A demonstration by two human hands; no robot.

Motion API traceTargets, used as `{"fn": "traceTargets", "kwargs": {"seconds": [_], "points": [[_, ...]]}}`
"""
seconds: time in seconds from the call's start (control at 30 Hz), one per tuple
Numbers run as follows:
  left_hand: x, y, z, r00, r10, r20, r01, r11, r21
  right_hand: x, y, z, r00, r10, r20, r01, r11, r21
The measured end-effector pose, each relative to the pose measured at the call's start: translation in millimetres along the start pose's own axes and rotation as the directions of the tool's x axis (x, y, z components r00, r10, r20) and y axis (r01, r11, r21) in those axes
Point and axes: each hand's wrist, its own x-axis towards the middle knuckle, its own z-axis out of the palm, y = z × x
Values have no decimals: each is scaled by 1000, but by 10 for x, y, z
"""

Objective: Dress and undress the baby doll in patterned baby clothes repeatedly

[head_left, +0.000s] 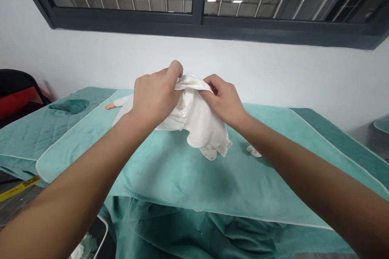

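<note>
My left hand [156,95] and my right hand [223,101] both pinch the top edge of a white baby garment [197,123], lifted above a teal towel [170,170] on the bed. The garment hangs down between my hands; its patterned feet dangle near the towel. Behind my left hand lies a doll in white, with one small pink hand [110,106] showing at the left. Most of the doll is hidden by my hand and the garment.
The teal quilted bed [27,133] has a face hole [69,106] at the left. A small white item [253,151] lies on the towel under my right wrist. A black and red chair [18,93] stands far left. White wall and dark window frame behind.
</note>
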Motion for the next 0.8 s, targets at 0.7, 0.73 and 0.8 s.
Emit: {"fn": "traceTargets", "kwargs": {"seconds": [0.7,0.73,0.8], "points": [[7,-487,385,988,-134,77,150,952,-268,17,745,-379,984,170,51,-132,892,-433],[12,-469,363,981,-145,131,181,926,-331,1,694,-393,989,137,47,-104,899,-425],[30,-406,299,966,-71,247,169,899,-403,-15,574,-408,998,37,42,-18,924,-383]]}}
